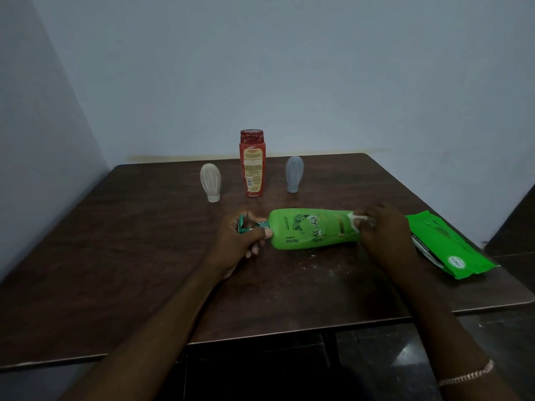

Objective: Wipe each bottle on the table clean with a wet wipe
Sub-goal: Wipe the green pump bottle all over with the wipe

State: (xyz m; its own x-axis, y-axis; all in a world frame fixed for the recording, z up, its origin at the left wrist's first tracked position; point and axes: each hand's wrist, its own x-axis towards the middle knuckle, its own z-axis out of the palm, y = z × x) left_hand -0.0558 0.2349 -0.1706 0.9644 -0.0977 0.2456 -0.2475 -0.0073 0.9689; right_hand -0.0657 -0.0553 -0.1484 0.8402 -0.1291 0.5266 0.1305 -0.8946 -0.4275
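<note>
The task looks to be in its early part, with one bottle in hand and three to go. A green plastic pump bottle [312,230] lies on its side near the middle of the dark brown wooden desk [115,256], its pump pointing to the person's left. The left hand [246,237] has its grip closed round the teal pump head and neck, steadying the bottle. The right hand [383,227] pinches a bunched white wet wipe [360,220] against the base end, so the wiping appears to be at the bottom of this bottle. How much of its body is already clean cannot be told. Behind the green bottle stand three others, well apart from it and untouched: a red plastic bottle [252,163] upright in the middle, a beige squeeze bottle [210,182] on its cap behind and to the left, and a grey squeeze bottle [294,174] on its cap behind and slightly to the right. All three show pale streaks or smears, so they likely need wiping yet. Just right of the green bottle, past the right hand, lies a green pack of wipes [445,247] — fresh wipes are close by if wanted.
</note>
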